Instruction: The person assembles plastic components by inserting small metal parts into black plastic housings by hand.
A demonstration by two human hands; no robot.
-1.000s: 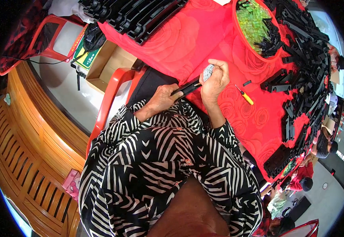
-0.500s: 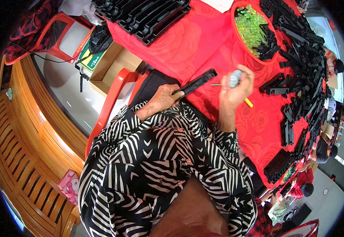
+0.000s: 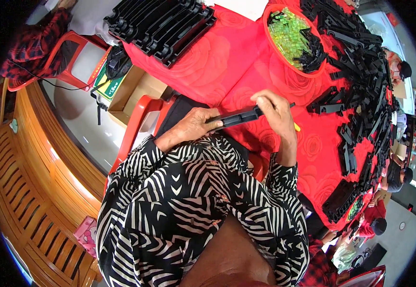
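A long, narrow black plastic strip (image 3: 239, 117) is held up in front of my body, sloping up to the right. My left hand (image 3: 194, 125) grips its left end, thumb on top. My right hand (image 3: 275, 114) is closed round the right end, fingers curled over it. A small dark tip sticks out beyond those fingers; whether it belongs to the strip I cannot tell. The grey-handled tool seen earlier does not show now. Just past my right wrist, a yellow object (image 3: 297, 126) lies on the red tablecloth (image 3: 239, 62), partly hidden.
Black slotted trays (image 3: 160, 28) are lined up at the far left of the table. A red basket (image 3: 265, 36) holds green-yellow pieces and black parts. Many loose black parts (image 3: 361, 57) cover the right side. A cardboard box (image 3: 136, 91) and red chair (image 3: 141, 115) stand left.
My right hand has moved left onto the strip's end; the grey-handled tool it held is no longer visible. The strip has turned flatter. The whole view has shifted slightly.
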